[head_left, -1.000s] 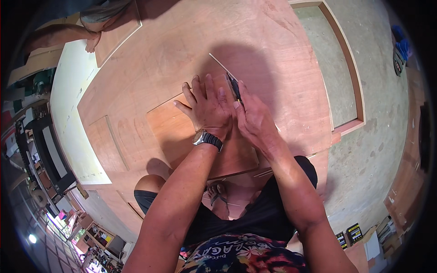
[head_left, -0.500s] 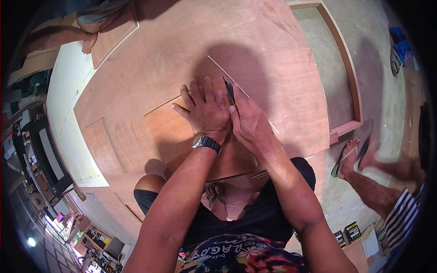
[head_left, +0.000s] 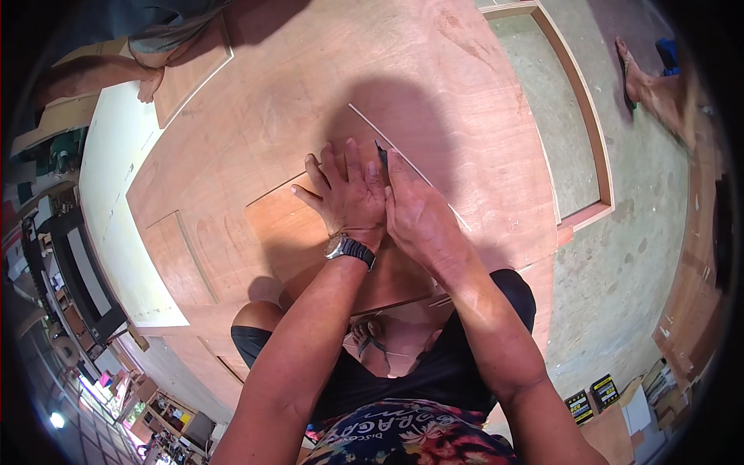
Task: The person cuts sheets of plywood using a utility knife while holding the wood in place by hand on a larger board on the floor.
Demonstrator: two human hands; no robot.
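My left hand [head_left: 350,194] lies flat with fingers spread on a small plywood panel [head_left: 285,211], a watch on its wrist. Gripped in my right hand [head_left: 422,225] is a slim black utility knife [head_left: 383,156], its tip pointing away from me near the panel's far right corner. The two hands touch along their inner sides and hide much of the panel's right part. A thin pale strip of wood [head_left: 391,145] lies slanting just beyond the knife, running back past my right hand. Everything rests on a large plywood sheet [head_left: 488,147].
An open wooden frame [head_left: 593,116] stands on the concrete floor to the right. At far left, another person's foot [head_left: 149,87] rests near a white board [head_left: 108,186]. A walking person's leg [head_left: 655,85] shows at far right. Black-and-yellow boxes [head_left: 603,392] sit at lower right.
My right hand and the knife have shifted slightly left and toward me along the panel edge. My left hand stays put. The person at right has walked farther away past the frame.
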